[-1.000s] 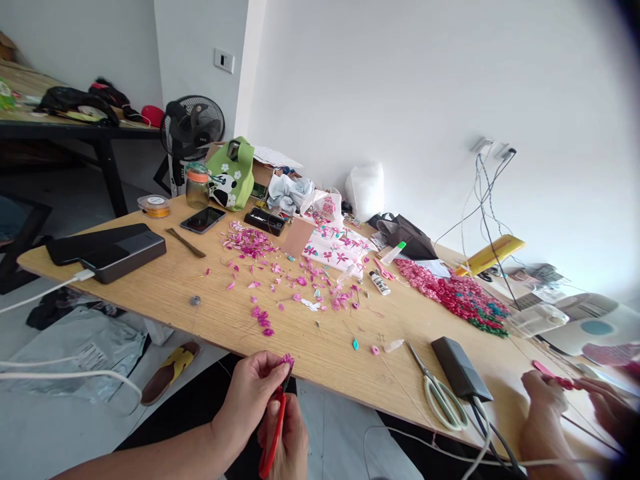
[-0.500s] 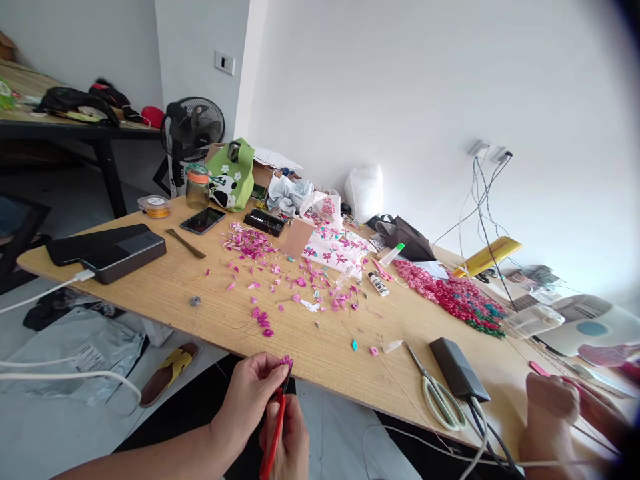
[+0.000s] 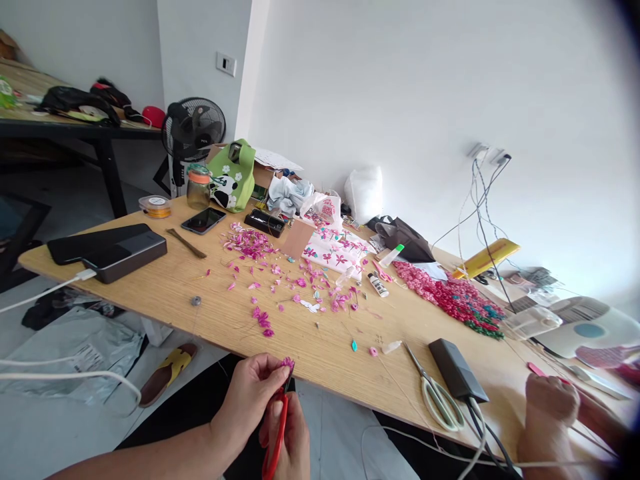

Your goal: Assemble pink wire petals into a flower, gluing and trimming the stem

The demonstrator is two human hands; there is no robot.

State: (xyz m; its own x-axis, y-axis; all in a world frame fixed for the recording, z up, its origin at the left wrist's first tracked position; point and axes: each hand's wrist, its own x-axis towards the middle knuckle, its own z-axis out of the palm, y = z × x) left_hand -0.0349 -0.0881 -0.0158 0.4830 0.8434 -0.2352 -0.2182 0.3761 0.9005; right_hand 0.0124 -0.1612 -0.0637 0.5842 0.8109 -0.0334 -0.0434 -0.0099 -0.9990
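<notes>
At the table's near edge, my left hand [image 3: 255, 380] pinches a small magenta flower [image 3: 287, 362] between thumb and fingertips. My right hand [image 3: 293, 433], just below it, is closed round red-handled scissors [image 3: 276, 440]. Their dark blades point up and lie against or just beside the flower; whether they touch it I cannot tell. Beyond my hands, a short row of magenta flower pieces [image 3: 262, 319] lies on the wooden table [image 3: 220, 300]. Many loose petals [image 3: 250, 241] are heaped and scattered farther back.
Pale-handled scissors [image 3: 443, 403] and a black power adapter [image 3: 457, 370] lie to the right, near another person's hand [image 3: 553, 403]. A power bank [image 3: 123, 256] and phone [image 3: 203, 220] are on the left. Red and pink strands [image 3: 450, 293] lie at the back right. Cables hang below the edge.
Almost nothing differs. Both hands hold the same grip, with the flower and scissors tips nearly in place; the view has shifted very slightly.
</notes>
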